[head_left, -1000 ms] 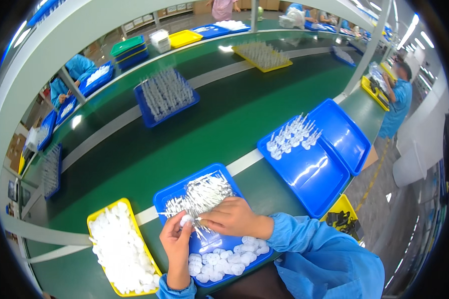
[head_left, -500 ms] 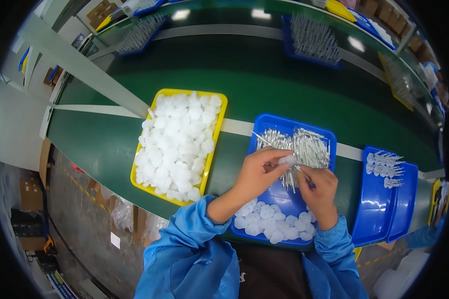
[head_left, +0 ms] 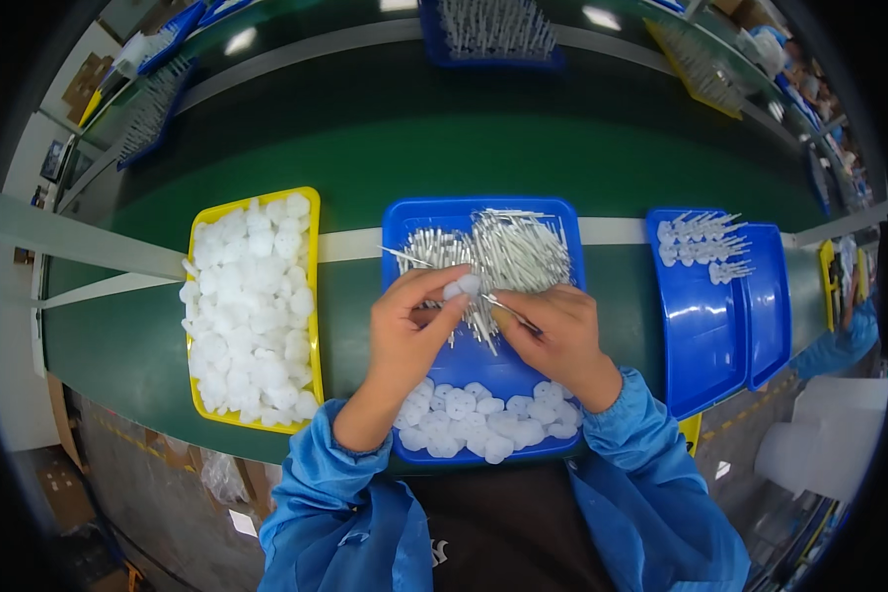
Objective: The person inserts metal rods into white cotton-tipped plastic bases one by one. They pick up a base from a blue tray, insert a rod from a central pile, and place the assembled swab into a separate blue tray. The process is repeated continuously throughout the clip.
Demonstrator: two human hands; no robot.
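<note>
Over a blue tray (head_left: pixel 485 367), my left hand (head_left: pixel 405 326) pinches a small white plastic disc (head_left: pixel 461 287) between thumb and fingers. Close beside it, my right hand (head_left: pixel 557 331) is closed on a thin metal rod (head_left: pixel 513 312), with one end at the disc. Whether the rod's tip has entered the disc is too small to tell. Behind my hands, the tray's far half holds heaps of silvery metal rods (head_left: pixel 523 249). Loose white discs (head_left: pixel 483 419) with small holes are piled along its near edge.
At left, a yellow tray (head_left: pixel 314 296) is heaped with white discs. Two overlapping blue trays (head_left: pixel 705 335) stand at right, carrying discs with rods in them (head_left: pixel 701 240). A blue tray of upright rods (head_left: pixel 493 59) lies at the far side of the green table (head_left: pixel 365 138).
The whole view has swung to the right, so trays and hands appear farther left. Both hands keep their hold, meeting over the same blue tray.
</note>
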